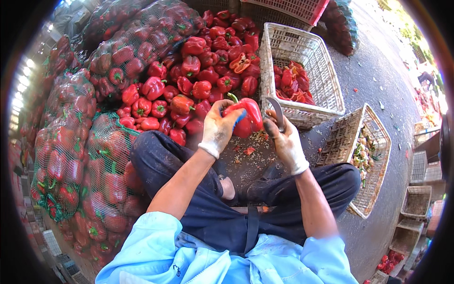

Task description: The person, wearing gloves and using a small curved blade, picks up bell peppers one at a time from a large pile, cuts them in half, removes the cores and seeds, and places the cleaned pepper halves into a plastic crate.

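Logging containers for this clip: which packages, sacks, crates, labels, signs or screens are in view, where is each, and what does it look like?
Mesh sacks: left side, stacked, netting bulging with red peppers.
White plastic crate: upper right, lattice walls, cut red pepper pieces inside.
Tilted crate: right, pale lattice, green and yellow scraps inside.
Small pale crates: far right edge, lattice walls.
No labels, signs or screens can be made out.

Glossy red bell pepper [246,118] (green stem up-left) beside curved knife blade [278,112].
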Demonstrator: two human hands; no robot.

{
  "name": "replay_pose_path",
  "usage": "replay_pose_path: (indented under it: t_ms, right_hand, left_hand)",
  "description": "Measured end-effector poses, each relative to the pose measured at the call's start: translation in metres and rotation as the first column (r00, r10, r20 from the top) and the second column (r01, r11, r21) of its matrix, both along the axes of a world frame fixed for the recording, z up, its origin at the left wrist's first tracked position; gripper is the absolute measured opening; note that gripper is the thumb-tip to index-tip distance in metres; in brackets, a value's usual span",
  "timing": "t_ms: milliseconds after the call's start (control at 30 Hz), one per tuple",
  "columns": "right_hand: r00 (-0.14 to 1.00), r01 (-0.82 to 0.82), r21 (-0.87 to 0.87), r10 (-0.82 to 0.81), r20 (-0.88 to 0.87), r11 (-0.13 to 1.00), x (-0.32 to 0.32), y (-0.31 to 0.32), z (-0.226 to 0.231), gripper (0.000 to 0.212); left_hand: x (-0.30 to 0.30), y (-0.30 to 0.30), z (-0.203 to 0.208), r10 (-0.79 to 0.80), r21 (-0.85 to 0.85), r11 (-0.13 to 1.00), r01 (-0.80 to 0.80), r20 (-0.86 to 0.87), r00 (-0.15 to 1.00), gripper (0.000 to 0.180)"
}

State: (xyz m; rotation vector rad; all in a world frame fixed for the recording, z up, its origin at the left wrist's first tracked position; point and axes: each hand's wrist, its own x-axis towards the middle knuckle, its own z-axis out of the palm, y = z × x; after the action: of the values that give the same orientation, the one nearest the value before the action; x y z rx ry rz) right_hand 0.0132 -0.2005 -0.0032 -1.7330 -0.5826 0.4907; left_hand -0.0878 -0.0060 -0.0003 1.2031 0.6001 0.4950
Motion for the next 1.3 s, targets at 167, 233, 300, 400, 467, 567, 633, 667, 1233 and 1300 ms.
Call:
replay_pose_path:
  t_ms: [167, 233, 300, 400, 467, 567, 633, 667, 1233, 1300]
  right_hand:
    - [0.980, -0.108, 0.027, 0.111, -0.168, 0.994, 0.010, 0.002, 0.019, 0.055]
    - [0.957, -0.140, 0.070, 0.153, -0.245, 0.988, 0.011, 0.003, 0.020, 0.054]
    - [0.951, -0.142, 0.054, 0.151, -0.270, 0.988, 0.010, 0.001, 0.026, 0.052]
    - [0.915, -0.166, -0.081, 0.123, -0.384, 0.983, 0.009, -0.002, 0.044, 0.046]
    - [0.880, -0.095, -0.072, 0.050, -0.472, 0.993, 0.012, -0.007, 0.041, 0.045]
    - [0.908, -0.078, -0.052, 0.049, -0.416, 0.996, 0.013, -0.007, 0.037, 0.042]
    - [0.949, -0.087, -0.010, 0.079, -0.304, 0.996, 0.013, -0.003, 0.036, 0.039]
    - [0.966, -0.089, 0.024, 0.093, -0.241, 0.996, 0.012, -0.001, 0.036, 0.037]
    - [0.837, 0.061, 0.196, 0.057, -0.544, 0.979, 0.027, -0.018, 0.037, 0.033]
    - [0.934, -0.082, 0.174, 0.136, -0.331, 0.981, 0.032, -0.024, 0.031, 0.035]
  left_hand:
    - [-0.004, -0.006, 0.004, -0.124, 0.149, 0.981, 0.127, -0.028, 0.992, 0.042]
    - [-0.007, -0.008, 0.011, -0.171, 0.189, 0.966, 0.177, -0.046, 0.984, 0.045]
    - [-0.009, -0.009, 0.017, -0.207, 0.217, 0.952, 0.214, -0.058, 0.977, 0.045]
    - [-0.014, -0.012, 0.021, -0.250, 0.083, 0.965, 0.250, -0.010, 0.968, 0.045]
    - [-0.013, -0.013, 0.021, -0.258, 0.068, 0.964, 0.257, 0.006, 0.966, 0.046]
    - [-0.013, -0.013, 0.016, -0.264, 0.047, 0.964, 0.262, 0.026, 0.964, 0.047]
    - [-0.013, -0.014, 0.016, -0.261, 0.034, 0.965, 0.260, 0.033, 0.965, 0.048]
    - [-0.013, -0.015, 0.018, -0.255, 0.029, 0.967, 0.255, 0.033, 0.966, 0.048]
    - [-0.012, -0.015, 0.023, -0.291, -0.278, 0.893, 0.353, 0.241, 0.926, 0.049]
    - [-0.013, -0.012, 0.018, -0.277, -0.396, 0.835, 0.381, 0.297, 0.914, 0.049]
